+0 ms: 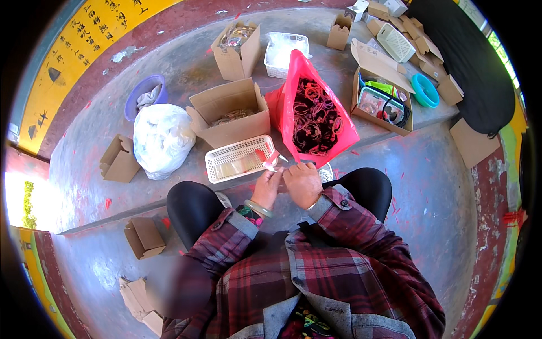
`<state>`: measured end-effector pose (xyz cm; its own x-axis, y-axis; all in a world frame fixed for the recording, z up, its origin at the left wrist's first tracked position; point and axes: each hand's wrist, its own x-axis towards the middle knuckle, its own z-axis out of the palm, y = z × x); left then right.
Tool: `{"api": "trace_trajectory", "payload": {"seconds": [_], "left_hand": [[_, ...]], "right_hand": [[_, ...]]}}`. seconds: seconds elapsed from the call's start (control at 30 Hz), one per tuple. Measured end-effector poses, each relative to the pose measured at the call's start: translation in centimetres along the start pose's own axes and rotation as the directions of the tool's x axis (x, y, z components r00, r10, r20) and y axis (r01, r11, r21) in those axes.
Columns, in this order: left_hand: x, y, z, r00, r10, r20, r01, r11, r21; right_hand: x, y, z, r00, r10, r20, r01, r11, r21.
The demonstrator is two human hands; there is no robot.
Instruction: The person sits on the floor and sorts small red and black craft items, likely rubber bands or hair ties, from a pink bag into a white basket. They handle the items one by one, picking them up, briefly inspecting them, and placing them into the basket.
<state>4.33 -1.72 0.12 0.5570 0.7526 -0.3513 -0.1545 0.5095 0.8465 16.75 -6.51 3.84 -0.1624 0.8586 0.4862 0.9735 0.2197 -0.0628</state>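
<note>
My left hand [266, 189], with a pale bangle at the wrist, pinches a small red and white strip [270, 160] that sticks up past the fingertips. Close beside it, my right hand [303, 183] is closed; what lies in its fingers is hidden. Just beyond my left hand stands a cream slotted plastic basket [212, 167] with flat, clear-looking pieces inside. A bright pink-red plastic bag [345, 135] lies open beyond my right hand, full of dark and pink rings that look like hair ties [316, 116].
Beyond the basket are a cardboard box [237, 131], another box [234, 63] and a white basket [278, 70]. A stuffed white bag [161, 141] and a purple basin [135, 101] stand left. Right are an open carton [403, 125] and a teal basin [424, 90]. A step edge [113, 216] crosses the floor.
</note>
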Motion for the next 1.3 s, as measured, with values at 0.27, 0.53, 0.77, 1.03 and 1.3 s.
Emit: {"api": "trace_trajectory", "payload": {"seconds": [0.27, 0.53, 0.77, 1.03, 1.3], "left_hand": [[0.7, 1.9, -2.0, 1.000, -0.013, 0.010, 0.010, 0.979, 0.203], [0.6, 2.3, -1.9, 0.994, -0.027, 0.102, 0.009, 0.985, 0.172], [0.3, 2.4, -1.8, 0.988, -0.125, 0.087, 0.128, 0.992, -0.023], [0.2, 2.5, -1.4, 0.987, -0.139, 0.082, 0.152, 0.971, -0.186], [0.6, 1.9, -1.8, 0.986, -0.094, 0.137, 0.121, 0.973, -0.197]], "right_hand": [[1.0, 1.7, -0.2, 0.912, 0.383, 0.146, -0.398, 0.741, 0.541], [0.1, 4.1, 0.5, 0.636, 0.250, 0.731, -0.762, 0.047, 0.646], [-0.2, 3.0, 0.8, 0.642, 0.350, 0.682, -0.708, -0.071, 0.703], [-0.1, 2.4, 0.6, 0.638, 0.387, 0.666, -0.700, -0.071, 0.711], [0.2, 2.1, 0.3, 0.620, 0.413, 0.667, -0.723, -0.027, 0.690]]}}
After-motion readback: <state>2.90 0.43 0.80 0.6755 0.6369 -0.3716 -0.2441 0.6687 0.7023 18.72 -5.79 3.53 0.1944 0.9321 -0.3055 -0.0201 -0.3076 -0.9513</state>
